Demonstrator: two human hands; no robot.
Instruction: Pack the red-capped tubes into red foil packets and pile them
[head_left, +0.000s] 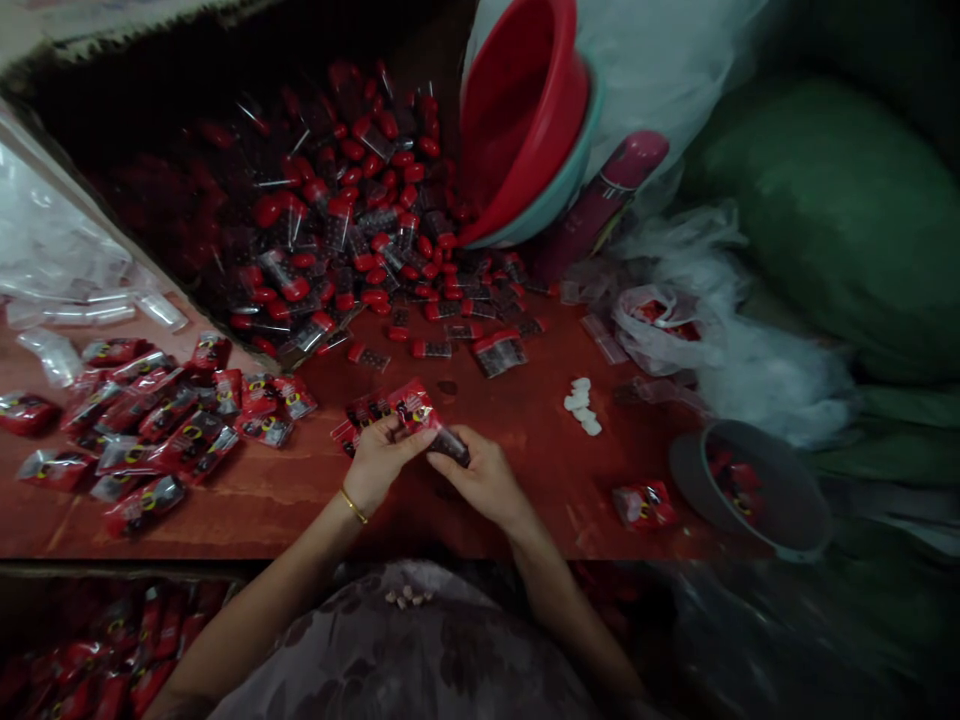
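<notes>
Over the middle of the red table [517, 400], my left hand [379, 462] pinches a red printed packet [412, 403]. My right hand [481, 478] grips the end of a small clear container [452, 443] with dark contents. The container meets the packet's lower edge; whether it is partly inside, I cannot tell. Under my left fingers lie more flat red printed packets [347, 437], partly covered by the hand. To the left is a heap of filled red packets [169, 420]. Beyond my hands, several loose red-capped clear containers [433, 349] rest on the table.
A tipped cardboard box [150, 255] spills many red-capped containers. Red [555, 110] and light-blue basins [589, 130] lean beside a pink bottle [600, 200]. On the right are white pieces [581, 405], a filled packet [646, 505], a grey bowl [806, 525] and plastic bags [780, 380].
</notes>
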